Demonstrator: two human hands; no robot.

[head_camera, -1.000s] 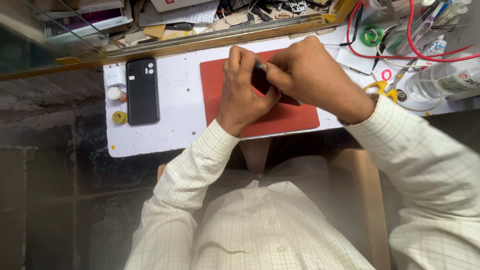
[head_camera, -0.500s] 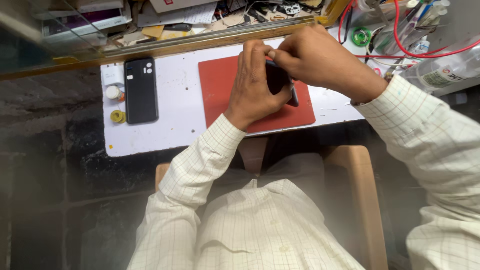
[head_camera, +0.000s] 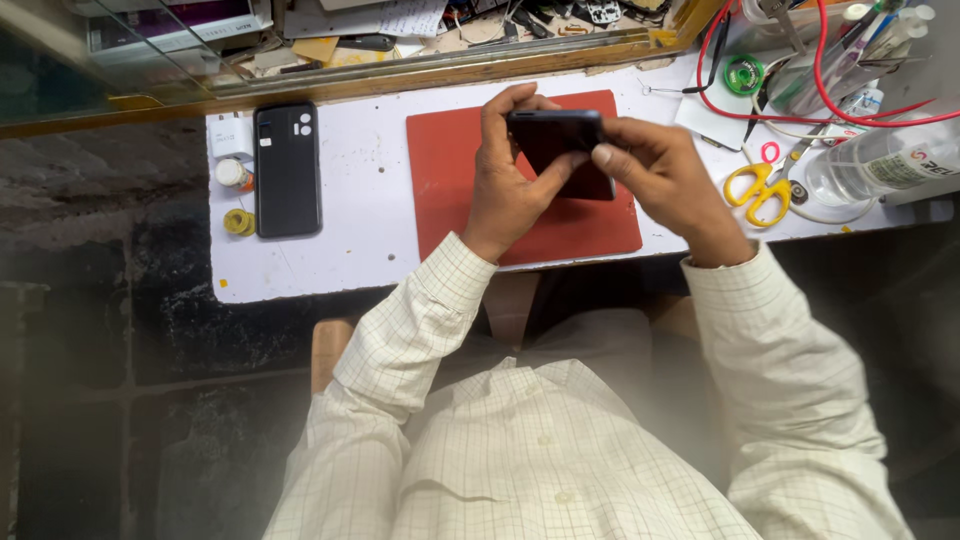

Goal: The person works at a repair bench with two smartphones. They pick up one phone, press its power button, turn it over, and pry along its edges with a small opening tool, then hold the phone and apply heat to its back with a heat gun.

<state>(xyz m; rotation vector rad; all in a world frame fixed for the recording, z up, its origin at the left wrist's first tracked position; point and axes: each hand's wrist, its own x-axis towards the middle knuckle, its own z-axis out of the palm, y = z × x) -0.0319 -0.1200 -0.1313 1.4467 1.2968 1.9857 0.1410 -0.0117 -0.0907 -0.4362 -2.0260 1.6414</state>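
A dark phone [head_camera: 562, 146] is held up over the red mat [head_camera: 443, 170] on the white bench. My left hand [head_camera: 508, 180] wraps it from the left, thumb and fingers along its edges. My right hand [head_camera: 668, 185] grips its right side with the fingertips on the upper edge. A second black phone [head_camera: 287, 170] in a case lies flat on the white surface to the left, camera side up, apart from both hands.
Yellow-handled scissors [head_camera: 760, 190], a clear plastic bottle [head_camera: 880, 165], red wires [head_camera: 830, 90] and a green tape roll [head_camera: 744, 75] crowd the right end. A small bottle [head_camera: 233, 174] and yellow rolls [head_camera: 238, 221] sit at the left edge. Cluttered tools lie behind a wooden ledge [head_camera: 450, 65].
The dark phone has been lifted and turned in both hands. My right hand has slid from over the phone to its right side. The view has shifted slightly.
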